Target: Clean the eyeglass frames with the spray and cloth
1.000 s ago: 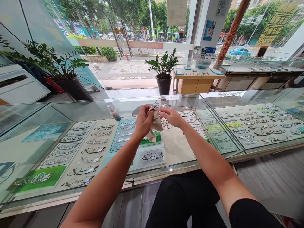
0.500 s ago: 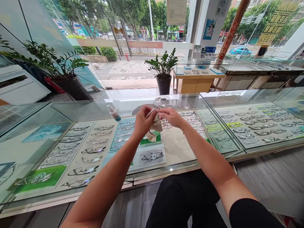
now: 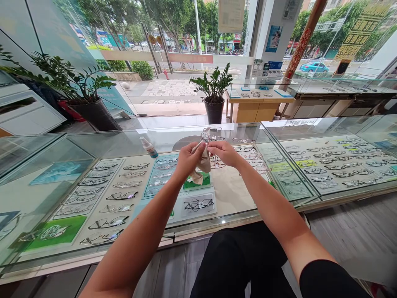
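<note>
In the head view, my left hand (image 3: 187, 160) is closed on a beige cleaning cloth (image 3: 204, 164), whose loose end hangs below the fingers. Beside it, the fingers of my right hand (image 3: 228, 153) are pinched together against the cloth's upper edge. A thin-rimmed pair of eyeglasses (image 3: 214, 138) shows just beyond my fingertips, and my right hand appears to grip it; the exact hold is hidden. Both hands are above the glass display counter (image 3: 237, 186). A spray bottle (image 3: 149, 147) with a white top and bluish base stands on the glass to the left.
Under the counter glass lie rows of eyeglasses (image 3: 122, 195), more of them in the right-hand case (image 3: 338, 157). A black pair (image 3: 198, 204) lies near the front. Beyond the counter stand a potted plant (image 3: 214, 108) and a wooden display table (image 3: 257, 108).
The cloth has shifted slightly and its hanging part is folded differently. The eyeglasses beyond my fingers have moved a little to the right. Both arms stay nearly in place.
</note>
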The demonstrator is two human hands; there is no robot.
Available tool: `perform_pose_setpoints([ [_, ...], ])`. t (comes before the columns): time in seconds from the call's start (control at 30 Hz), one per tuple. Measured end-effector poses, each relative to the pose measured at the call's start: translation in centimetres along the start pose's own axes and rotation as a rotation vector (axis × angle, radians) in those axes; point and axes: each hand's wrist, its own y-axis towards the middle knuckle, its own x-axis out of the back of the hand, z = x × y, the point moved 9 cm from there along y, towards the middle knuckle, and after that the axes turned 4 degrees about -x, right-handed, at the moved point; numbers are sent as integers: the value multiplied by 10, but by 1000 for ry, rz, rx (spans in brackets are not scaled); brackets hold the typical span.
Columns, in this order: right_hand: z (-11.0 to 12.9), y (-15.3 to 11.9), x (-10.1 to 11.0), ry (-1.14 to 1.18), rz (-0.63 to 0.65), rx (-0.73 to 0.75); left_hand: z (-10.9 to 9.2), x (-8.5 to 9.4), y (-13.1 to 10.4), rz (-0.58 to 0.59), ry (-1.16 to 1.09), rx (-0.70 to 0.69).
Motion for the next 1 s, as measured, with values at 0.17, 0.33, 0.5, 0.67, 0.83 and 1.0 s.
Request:
perform_pose_setpoints([
  [0.17, -3, 1, -3, 11, 23, -14, -14, 2, 0, -47, -13, -84],
  [0.33, -4, 1, -6, 1, 48, -26, -13, -2, 0, -4, 45, -60],
  [0.5, -2, 0, -7, 7, 53, -17, -14, -2, 0, -3, 56, -60],
  [0.67, -1, 0, -6, 7, 45, -14, -10, -1, 0, 5, 52, -44],
  [0.83, -1, 0, -6, -2, 47, -27, 1, 2, 0, -17, 19, 41],
  [1.0, -1, -1, -8, 11, 50, -25, -3, 0, -1, 6, -1, 18],
])
